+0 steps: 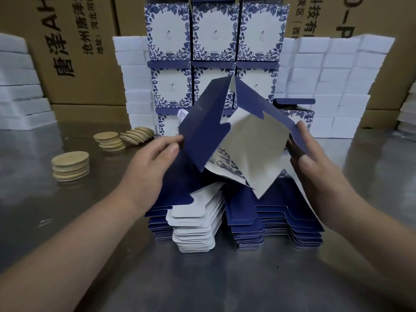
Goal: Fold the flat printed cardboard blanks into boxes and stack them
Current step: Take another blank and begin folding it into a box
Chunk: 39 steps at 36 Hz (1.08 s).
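Light is soft, even and rather dim, falling from overhead. The steel table shows dull smeared reflections left of the pile of flat blanks and a paler sheen right of it. Shadows at the pile's foot are faint. The wide lens bows the cartons behind the pile outward. Detail is soft throughout.

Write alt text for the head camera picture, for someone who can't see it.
Two hands hold a half-open blue cardboard blank above a pile of flat blanks on a metal table; the left hand pinches one flap, the right hand grips the opposite edge. Behind stand stacked blue-and-white floral boxes flanked by white foam blocks, with wooden discs at left.
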Available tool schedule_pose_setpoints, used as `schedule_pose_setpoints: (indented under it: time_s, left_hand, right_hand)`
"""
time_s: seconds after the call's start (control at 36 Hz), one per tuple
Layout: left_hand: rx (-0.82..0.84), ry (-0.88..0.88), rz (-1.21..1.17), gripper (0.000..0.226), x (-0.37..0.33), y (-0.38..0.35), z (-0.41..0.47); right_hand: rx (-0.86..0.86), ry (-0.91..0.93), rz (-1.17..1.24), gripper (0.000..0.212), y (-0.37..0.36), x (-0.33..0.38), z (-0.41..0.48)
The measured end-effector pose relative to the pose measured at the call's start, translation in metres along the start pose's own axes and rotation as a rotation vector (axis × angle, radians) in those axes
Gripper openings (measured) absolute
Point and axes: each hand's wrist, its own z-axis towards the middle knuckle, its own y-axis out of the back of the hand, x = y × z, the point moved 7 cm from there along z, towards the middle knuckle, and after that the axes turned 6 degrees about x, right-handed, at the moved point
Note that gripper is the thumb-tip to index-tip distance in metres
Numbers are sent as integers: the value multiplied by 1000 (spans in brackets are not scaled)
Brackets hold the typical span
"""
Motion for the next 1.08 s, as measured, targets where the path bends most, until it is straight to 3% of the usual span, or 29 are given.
schedule_pose_setpoints:
  time_s: [0.22, 0.42, 0.56, 0.67, 0.86, 0.89, 0.97, 1.03, 1.08]
  left_hand:
    - [-70, 66, 251, 19, 19, 3, 3]
    - [-47, 102, 396, 27, 20, 2, 1]
    - [98, 138, 514, 22, 22, -12, -2]
    - [110, 183, 509, 19, 23, -13, -3]
    - [124, 213, 693, 58, 25, -14, -2]
    - [126, 214, 731, 61, 25, -14, -2]
    - [105, 209, 750, 60, 25, -13, -1]
    - [89, 219, 610, 56, 25, -11, -1]
    - [92, 216, 458, 58, 25, -10, 0]
  right_hand:
    - [28, -30, -91, 79, -13, 6, -3]
    - [6, -31, -79, 79, -15, 7, 0]
    - [25, -131, -74, 42, -18, -6, 0]
    - [-45, -143, -185, 33, -13, -1, 1]
    - [-151, -257, -312, 9, 2, -11, -1]
    - [-174, -261, -325, 10, 4, -10, -2]
    - [-217, -175, -353, 45, 1, 2, -3]
    - [-180, -92, -376, 65, -6, 14, -3]
    - [-138, -16, -417, 64, -13, 25, -3]
